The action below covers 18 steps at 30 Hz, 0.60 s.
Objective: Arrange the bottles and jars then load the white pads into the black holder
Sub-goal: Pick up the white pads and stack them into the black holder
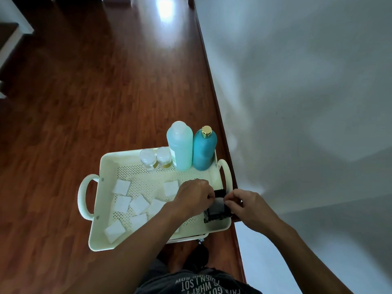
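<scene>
A cream perforated tray (101,200) lies on the floor. Along its far wall stand two small clear jars (147,159) (163,158), a pale blue bottle (179,145) and a teal bottle with a gold cap (204,148). Several white pads (121,186) lie loose on the tray floor. The black holder (216,212) sits at the tray's right end. My left hand (194,196) and my right hand (247,205) meet over the holder, both pinching a white pad (219,202) at its opening.
The tray sits on a dark red wooden floor (106,92), close to a white wall (297,102) with a brown skirting board on the right. My legs and dark shirt show at the bottom edge, just before the tray.
</scene>
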Motion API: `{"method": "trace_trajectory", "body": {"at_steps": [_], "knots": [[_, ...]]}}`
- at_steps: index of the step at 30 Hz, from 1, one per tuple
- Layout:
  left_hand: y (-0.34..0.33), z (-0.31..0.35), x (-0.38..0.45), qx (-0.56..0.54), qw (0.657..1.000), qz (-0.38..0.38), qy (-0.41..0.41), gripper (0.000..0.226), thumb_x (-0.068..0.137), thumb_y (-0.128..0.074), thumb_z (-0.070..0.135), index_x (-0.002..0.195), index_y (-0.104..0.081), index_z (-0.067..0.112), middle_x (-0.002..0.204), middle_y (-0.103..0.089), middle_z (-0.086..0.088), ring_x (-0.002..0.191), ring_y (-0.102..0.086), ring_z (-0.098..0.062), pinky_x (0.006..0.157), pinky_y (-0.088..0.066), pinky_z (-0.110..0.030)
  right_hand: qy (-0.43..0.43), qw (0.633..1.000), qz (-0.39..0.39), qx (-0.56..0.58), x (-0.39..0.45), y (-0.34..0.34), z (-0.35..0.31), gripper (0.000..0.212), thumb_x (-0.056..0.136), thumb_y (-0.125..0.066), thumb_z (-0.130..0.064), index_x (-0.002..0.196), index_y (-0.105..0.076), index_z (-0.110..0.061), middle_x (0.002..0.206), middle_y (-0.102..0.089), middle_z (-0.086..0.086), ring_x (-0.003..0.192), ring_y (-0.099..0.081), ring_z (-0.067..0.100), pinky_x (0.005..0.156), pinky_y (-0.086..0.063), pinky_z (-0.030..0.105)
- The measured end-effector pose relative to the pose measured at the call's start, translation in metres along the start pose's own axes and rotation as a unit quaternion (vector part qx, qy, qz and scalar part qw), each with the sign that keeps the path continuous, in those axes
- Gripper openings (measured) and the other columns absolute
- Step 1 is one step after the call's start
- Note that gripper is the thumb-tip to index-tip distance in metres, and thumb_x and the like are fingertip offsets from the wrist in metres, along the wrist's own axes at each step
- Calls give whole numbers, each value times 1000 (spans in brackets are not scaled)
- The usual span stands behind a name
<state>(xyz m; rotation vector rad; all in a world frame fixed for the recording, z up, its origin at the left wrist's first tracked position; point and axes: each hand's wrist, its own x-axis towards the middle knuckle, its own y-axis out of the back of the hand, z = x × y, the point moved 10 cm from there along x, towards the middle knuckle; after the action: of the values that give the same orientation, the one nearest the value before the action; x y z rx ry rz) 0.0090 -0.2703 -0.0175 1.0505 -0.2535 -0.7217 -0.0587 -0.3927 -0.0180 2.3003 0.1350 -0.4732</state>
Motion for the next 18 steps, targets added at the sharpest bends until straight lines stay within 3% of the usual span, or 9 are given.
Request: {"method": "trace_trajectory", "body": {"at_steps": [3, 6, 11, 14, 18], "knots": [[-1, 1, 0, -9, 1000, -10, -4, 20, 87, -60, 29, 93, -80, 29, 75, -54, 11, 68, -45, -11, 58, -28, -25, 8, 1000, -1, -12, 0, 0, -5, 12, 95, -63, -29, 105, -70, -30, 95, -66, -13, 82, -68, 7, 73, -62, 26], [1, -1, 0, -27, 1000, -12, -9, 21, 87, -61, 30, 97, -79, 31, 79, -64, 9, 70, -45, -9, 61, -31, -25, 25, 999, -4, -27, 0, 2, -11, 15, 96, -63, -26, 108, -72, -26, 97, -63, -16, 87, -66, 9, 77, -61, 28], [15, -15, 0, -77, 997, -3, 25, 20, 85, -64, 34, 99, -79, 33, 77, -64, 14, 69, -49, -5, 62, -35, -25, 76, 990, -22, -117, -1, -2, -34, 24, 99, -56, -23, 117, -71, -25, 113, -71, -7, 95, -64, 9, 85, -54, 22], [23, -29, -2, -103, 993, 5, 53, 16, 87, -68, 35, 98, -79, 32, 70, -56, 19, 71, -53, -5, 65, -40, -26, 88, 967, -79, -227, 2, -17, -45, 29, 101, -48, -21, 122, -68, -24, 123, -69, -5, 105, -65, 16, 93, -52, 28], [28, -49, -7, -137, 986, 15, 90, 12, 87, -70, 33, 94, -78, 30, 84, -68, 13, 77, -59, -8, 72, -50, -29, 61, 917, -195, -344, 6, -43, -46, 34, 96, -48, -8, 125, -61, -19, 129, -63, 2, 114, -60, 27, 96, -51, 38]]}}
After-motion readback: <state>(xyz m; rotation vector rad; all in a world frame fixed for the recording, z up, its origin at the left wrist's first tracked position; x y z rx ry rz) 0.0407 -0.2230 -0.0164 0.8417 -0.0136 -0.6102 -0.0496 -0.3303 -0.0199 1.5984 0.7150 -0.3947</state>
